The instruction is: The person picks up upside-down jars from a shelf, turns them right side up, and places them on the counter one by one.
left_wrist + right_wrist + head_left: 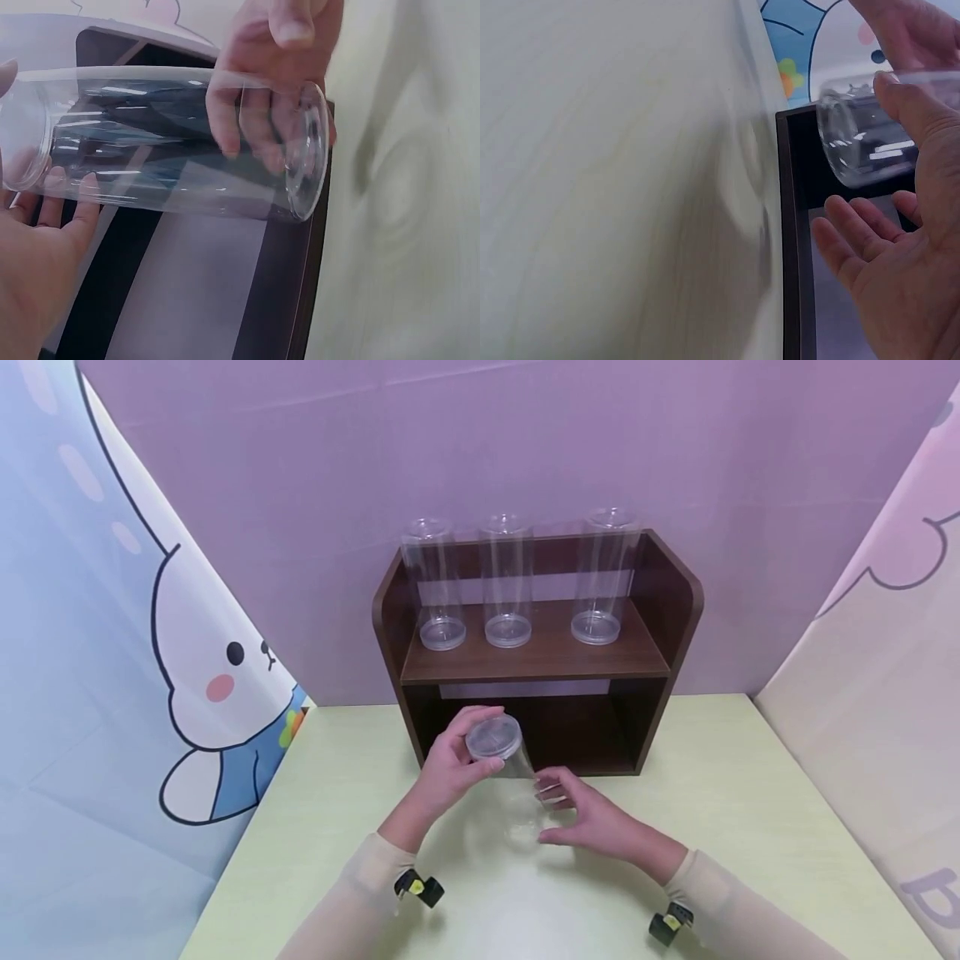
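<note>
My left hand (450,760) grips a clear plastic jar (516,768) at its lidded top end, thumb and fingers on opposite sides of the round lid (495,737). The jar is held above the table, slightly tilted, in front of the shelf. In the left wrist view, the left fingers (51,199) curve round one end of the jar (169,142). Near the jar's lower end is my right hand (588,814), thumb and fingers spread apart. The right wrist view shows a gap between the right fingertips (838,214) and the jar (870,142).
A dark brown two-tier shelf (536,664) stands at the back of the pale table (712,877). Three similar clear jars stand upright on its upper board: a left one (442,633), a middle one (507,631) and a right one (596,627). Printed cloths (225,610) hang around the table.
</note>
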`<action>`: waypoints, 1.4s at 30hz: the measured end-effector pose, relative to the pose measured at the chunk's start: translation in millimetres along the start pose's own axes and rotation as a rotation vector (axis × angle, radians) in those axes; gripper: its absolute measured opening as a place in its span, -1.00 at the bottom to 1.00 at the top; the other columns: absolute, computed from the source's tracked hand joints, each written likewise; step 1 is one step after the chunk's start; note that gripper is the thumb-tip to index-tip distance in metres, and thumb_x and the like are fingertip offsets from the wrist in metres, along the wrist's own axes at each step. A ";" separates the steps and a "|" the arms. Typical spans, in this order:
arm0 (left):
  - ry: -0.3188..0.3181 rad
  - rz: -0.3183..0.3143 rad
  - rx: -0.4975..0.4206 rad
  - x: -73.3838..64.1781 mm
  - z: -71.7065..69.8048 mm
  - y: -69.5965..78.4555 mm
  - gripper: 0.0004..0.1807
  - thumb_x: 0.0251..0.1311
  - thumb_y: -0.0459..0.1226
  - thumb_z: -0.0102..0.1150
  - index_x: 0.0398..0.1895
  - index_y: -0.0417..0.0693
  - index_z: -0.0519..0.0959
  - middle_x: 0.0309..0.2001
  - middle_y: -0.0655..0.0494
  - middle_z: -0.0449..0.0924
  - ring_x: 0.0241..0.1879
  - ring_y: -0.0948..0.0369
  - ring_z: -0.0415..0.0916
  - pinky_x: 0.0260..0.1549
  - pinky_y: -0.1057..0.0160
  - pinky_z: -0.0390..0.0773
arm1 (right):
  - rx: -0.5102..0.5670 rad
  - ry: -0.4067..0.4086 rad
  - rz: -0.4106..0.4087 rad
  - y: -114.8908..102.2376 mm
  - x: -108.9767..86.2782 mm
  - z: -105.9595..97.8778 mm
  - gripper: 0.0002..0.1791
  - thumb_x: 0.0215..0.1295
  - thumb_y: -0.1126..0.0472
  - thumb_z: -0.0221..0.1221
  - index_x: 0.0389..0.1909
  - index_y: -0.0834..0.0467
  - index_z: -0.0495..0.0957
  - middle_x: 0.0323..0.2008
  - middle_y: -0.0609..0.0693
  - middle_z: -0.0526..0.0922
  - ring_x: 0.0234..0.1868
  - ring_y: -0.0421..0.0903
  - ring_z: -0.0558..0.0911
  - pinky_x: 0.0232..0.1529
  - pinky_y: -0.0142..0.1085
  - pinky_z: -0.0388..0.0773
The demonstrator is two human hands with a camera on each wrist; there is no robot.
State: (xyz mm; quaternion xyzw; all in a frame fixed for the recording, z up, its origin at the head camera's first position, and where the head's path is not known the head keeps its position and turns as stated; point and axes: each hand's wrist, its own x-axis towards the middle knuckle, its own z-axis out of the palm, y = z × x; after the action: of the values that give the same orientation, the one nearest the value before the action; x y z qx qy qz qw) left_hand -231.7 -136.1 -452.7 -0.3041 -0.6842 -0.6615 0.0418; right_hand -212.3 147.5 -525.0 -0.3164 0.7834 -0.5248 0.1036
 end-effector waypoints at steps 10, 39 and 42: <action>0.039 -0.022 0.181 -15.9 -35.5 -3.3 -0.22 0.25 -0.50 0.57 0.52 0.04 0.55 0.41 -0.01 0.45 0.35 0.04 0.51 0.31 0.24 0.61 | -0.018 0.030 -0.003 4.8 -3.4 -10.9 -0.20 0.26 0.24 0.62 0.43 0.15 0.41 0.39 0.22 0.58 0.35 0.38 0.61 0.33 0.27 0.61; 0.155 -0.090 0.369 -34.9 -73.1 -2.9 -0.17 0.19 -0.39 0.67 0.54 0.10 0.55 0.42 0.06 0.45 0.36 0.08 0.44 0.43 0.22 0.49 | -0.053 0.017 -0.050 9.0 -7.0 -14.9 -0.36 0.31 0.21 0.60 0.31 0.13 0.50 0.29 0.29 0.60 0.32 0.25 0.65 0.30 0.24 0.64; 0.155 -0.097 0.375 -36.9 -73.9 -5.4 -0.17 0.19 -0.38 0.67 0.54 0.11 0.54 0.43 0.05 0.45 0.37 0.07 0.45 0.45 0.08 0.50 | -0.054 0.020 -0.049 8.9 -7.3 -14.8 -0.36 0.31 0.23 0.60 0.31 0.12 0.50 0.29 0.29 0.60 0.32 0.23 0.65 0.29 0.24 0.64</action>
State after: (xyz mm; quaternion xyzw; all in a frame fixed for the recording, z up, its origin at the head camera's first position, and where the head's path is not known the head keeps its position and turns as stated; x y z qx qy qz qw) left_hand -229.8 -217.9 -465.5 -0.2060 -0.8039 -0.5452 0.1185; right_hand -217.3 165.3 -527.8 -0.3330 0.7902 -0.5091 0.0744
